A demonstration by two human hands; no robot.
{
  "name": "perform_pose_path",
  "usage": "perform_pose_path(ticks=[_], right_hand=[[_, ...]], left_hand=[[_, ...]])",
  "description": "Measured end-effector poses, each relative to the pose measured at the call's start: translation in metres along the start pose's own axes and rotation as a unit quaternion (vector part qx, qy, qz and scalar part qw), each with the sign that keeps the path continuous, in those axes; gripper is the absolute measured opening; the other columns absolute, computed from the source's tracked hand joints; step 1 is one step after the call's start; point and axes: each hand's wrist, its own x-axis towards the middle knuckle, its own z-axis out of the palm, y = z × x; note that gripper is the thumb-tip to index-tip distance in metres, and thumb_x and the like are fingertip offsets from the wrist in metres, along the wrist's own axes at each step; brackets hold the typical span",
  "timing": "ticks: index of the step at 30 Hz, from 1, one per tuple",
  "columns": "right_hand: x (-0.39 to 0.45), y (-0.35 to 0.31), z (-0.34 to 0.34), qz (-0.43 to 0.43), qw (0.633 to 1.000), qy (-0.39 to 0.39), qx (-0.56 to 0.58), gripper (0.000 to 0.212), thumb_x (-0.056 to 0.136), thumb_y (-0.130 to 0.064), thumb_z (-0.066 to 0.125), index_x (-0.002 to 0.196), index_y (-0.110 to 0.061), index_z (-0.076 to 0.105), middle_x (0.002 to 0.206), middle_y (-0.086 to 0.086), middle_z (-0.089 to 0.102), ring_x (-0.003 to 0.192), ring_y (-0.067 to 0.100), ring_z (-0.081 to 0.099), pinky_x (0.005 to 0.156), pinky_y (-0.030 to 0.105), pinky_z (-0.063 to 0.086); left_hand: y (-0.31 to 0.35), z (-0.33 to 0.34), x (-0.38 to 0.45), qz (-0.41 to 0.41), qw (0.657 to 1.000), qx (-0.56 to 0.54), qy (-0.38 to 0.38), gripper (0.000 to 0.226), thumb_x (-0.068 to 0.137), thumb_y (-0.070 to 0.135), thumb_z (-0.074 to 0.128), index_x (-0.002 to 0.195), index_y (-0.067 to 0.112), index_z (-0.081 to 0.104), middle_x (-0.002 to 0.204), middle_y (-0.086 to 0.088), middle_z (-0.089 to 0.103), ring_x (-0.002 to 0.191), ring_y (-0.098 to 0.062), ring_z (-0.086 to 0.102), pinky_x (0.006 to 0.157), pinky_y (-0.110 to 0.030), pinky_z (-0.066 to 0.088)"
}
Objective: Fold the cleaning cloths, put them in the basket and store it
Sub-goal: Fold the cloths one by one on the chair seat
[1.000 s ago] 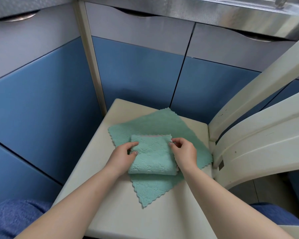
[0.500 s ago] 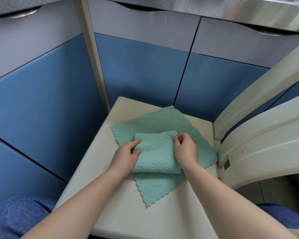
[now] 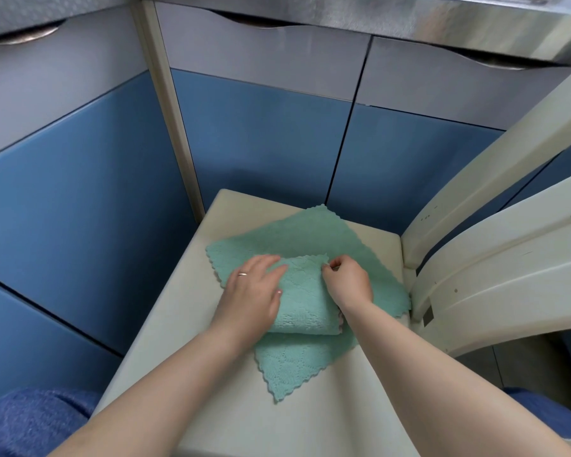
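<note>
- Now a folded cloth point(image 3: 302, 300), green, lies on top of a flat cloth point(image 3: 310, 235) of the same green colour, which is spread open with one corner toward the person.
- Both cloths are on the cream seat point(image 3: 192, 357) of a chair, and its backrest point(image 3: 495, 258) stands at the right.
- The left hand point(image 3: 253, 291) rests flat on the left part of the folded cloth, with the fingers straight, and a ring point(image 3: 243, 274) is on one finger.
- The right hand point(image 3: 348, 280) has curled fingers and pinches the far right corner of the folded cloth.
- Behind the chair are blue and grey cabinet doors point(image 3: 261, 136) under a metal counter edge point(image 3: 409, 14).
</note>
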Motion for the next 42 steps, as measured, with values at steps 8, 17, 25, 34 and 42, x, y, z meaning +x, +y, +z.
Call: perform_pose_path(ticks=[8,17,25,34,42], right_hand=[[-0.001,-0.001,-0.001,-0.012,1.000,-0.009,-0.008,0.014,0.093,-0.033,0.048,0.099,-0.021,0.055,0.085,-0.002,0.056,0.078,0.020,0.051,0.066,0.027,0.038],[-0.001,0.000,-0.008,-0.035,0.999,-0.035,-0.007,0.016,0.093,-0.035,0.051,0.100,-0.021,0.056,0.096,0.000,0.064,0.088,0.021,0.058,0.074,0.033,0.049],[-0.034,-0.010,0.000,-0.241,0.965,0.042,-0.098,0.041,0.096,-0.023,0.043,0.136,-0.014,0.046,0.152,0.007,0.031,0.141,0.021,0.025,0.113,0.035,0.019],[-0.042,0.006,0.027,-0.251,0.940,-0.034,-0.228,0.054,0.097,-0.040,0.027,0.149,-0.029,0.016,0.160,-0.001,0.007,0.146,0.014,0.000,0.115,0.049,-0.002],[-0.040,0.020,0.030,-0.189,0.952,-0.013,-0.239,0.072,0.089,-0.062,0.019,0.150,-0.028,0.006,0.160,0.008,-0.001,0.146,0.020,-0.004,0.114,0.050,-0.007]], left_hand=[[0.017,0.032,0.035,0.096,0.967,0.127,-0.201,0.059,0.098,0.041,0.029,0.150,0.018,0.011,0.160,0.002,0.007,0.146,-0.016,-0.001,0.116,-0.047,-0.003],[-0.004,0.032,0.035,0.002,0.968,0.129,-0.216,0.083,0.086,0.071,0.015,0.151,0.022,0.000,0.160,-0.003,-0.004,0.146,-0.018,-0.009,0.118,-0.042,-0.005],[0.009,0.026,0.019,-0.010,0.996,0.062,-0.070,0.057,0.097,0.025,0.032,0.149,0.010,0.017,0.158,-0.006,0.016,0.146,-0.018,0.011,0.117,-0.035,0.003],[0.001,0.041,0.014,-0.044,0.984,0.123,-0.120,0.059,0.098,0.038,0.022,0.151,0.015,0.010,0.160,-0.004,0.004,0.147,-0.019,-0.002,0.118,-0.038,-0.003],[-0.018,0.042,0.007,-0.156,0.972,0.106,-0.138,0.083,0.083,0.070,0.010,0.151,0.024,-0.002,0.159,-0.002,-0.012,0.146,-0.015,-0.009,0.113,-0.048,-0.012]])
